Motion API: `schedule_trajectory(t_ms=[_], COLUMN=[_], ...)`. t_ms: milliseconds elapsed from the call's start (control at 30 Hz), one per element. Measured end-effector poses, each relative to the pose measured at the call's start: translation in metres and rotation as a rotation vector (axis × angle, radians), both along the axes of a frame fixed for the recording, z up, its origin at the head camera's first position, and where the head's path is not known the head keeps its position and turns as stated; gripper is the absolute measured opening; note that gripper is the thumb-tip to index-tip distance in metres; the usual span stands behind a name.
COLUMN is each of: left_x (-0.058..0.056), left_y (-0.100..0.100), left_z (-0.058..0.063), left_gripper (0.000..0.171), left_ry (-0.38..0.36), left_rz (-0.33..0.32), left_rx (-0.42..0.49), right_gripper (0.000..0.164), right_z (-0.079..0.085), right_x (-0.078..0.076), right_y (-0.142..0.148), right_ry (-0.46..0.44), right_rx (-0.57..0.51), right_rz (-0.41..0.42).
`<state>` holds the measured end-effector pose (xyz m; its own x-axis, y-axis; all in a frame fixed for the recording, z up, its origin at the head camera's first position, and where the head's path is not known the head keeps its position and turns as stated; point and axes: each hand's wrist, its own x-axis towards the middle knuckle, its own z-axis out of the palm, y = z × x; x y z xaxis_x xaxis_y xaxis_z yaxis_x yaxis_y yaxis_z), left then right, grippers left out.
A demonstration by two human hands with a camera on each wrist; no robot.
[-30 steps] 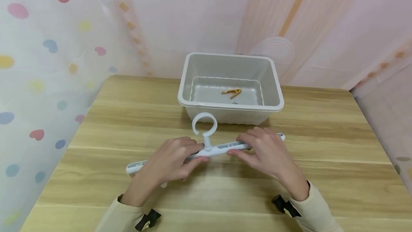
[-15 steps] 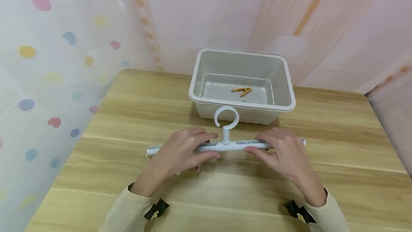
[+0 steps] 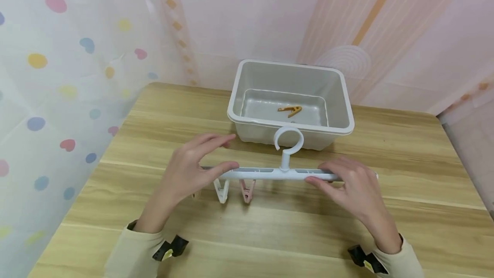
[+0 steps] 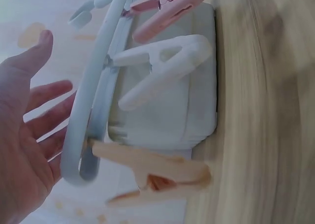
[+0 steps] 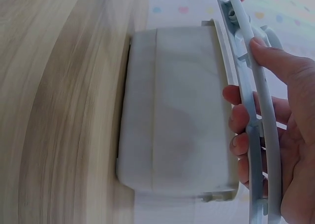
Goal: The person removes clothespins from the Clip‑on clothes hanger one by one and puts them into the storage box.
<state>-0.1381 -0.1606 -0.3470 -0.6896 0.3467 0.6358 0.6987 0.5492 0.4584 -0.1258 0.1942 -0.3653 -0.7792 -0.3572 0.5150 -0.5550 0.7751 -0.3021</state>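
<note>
A pale blue clip hanger (image 3: 266,174) with a ring-shaped hook (image 3: 288,140) is held level above the table. My right hand (image 3: 353,185) grips its right half, thumb in front and fingers curled behind. My left hand (image 3: 189,168) is spread at the hanger's left end, its thumb and fingers apart and not closed round the bar. From the left half hang a pink clip (image 4: 170,10), a white clip (image 4: 165,66) and a peach clip (image 4: 157,172). In the right wrist view no clip shows on the right half (image 5: 258,120).
Behind the hanger a grey plastic bin (image 3: 289,127) stands on the wooden table (image 3: 135,140). An orange clip (image 3: 291,110) lies on its floor, with a tiny object near it. A patterned cloth (image 3: 247,16) hangs at the back.
The left hand has let go of the hanger and spread its fingers, uncovering the clips. The hanger has levelled from its tilt and sits further right in view. The right hand keeps its grip.
</note>
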Motion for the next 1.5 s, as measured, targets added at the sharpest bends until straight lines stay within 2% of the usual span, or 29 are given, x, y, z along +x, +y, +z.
schedule_trajectory(t_ms=[100, 200, 333, 467, 567, 767, 867, 1067, 1333, 1500], left_x=[0.002, 0.006, 0.016, 0.03, 0.038, 0.046, 0.047, 0.045, 0.042, 0.042], left_y=[-0.006, -0.011, -0.017, -0.022, -0.023, -0.019, -0.016, -0.012, -0.008, -0.007], left_z=[-0.003, -0.007, -0.012, -0.02, -0.027, -0.037, -0.041, -0.046, -0.042, -0.038], left_gripper=[0.058, 0.063, 0.057, 0.053, 0.054, 0.052, 0.047, 0.029, 0.016, 0.017], left_ry=[-0.114, -0.238, -0.42, -0.579, -0.67, -0.846, -0.876, -0.851, -0.718, -0.673], left_rz=[0.014, 0.044, 0.099, 0.11, 0.099, 0.157, 0.147, 0.156, 0.153, 0.139], left_rx=[0.073, 0.21, 0.448, 0.607, 0.645, 0.642, 0.675, 0.649, 0.535, 0.462], right_gripper=[0.025, 0.025, 0.026, 0.026, 0.026, 0.025, 0.025, 0.026, 0.027, 0.027], right_z=[0.0, 0.001, 0.001, 0.001, 0.001, 0.002, 0.001, 0.0, -0.002, -0.003], right_x=[0.001, 0.003, 0.005, 0.007, 0.007, 0.008, 0.009, 0.01, 0.012, 0.011], right_y=[0.002, 0.005, 0.009, 0.013, 0.015, 0.017, 0.017, 0.017, 0.019, 0.02], right_ry=[0.001, 0.004, 0.005, 0.011, 0.017, -0.014, -0.038, -0.032, -0.007, 0.007], right_rx=[-0.003, -0.005, -0.004, -0.01, -0.018, -0.045, -0.059, -0.066, -0.061, -0.06], right_rz=[-0.015, -0.038, -0.07, -0.085, -0.1, -0.143, -0.165, -0.179, -0.188, -0.188])
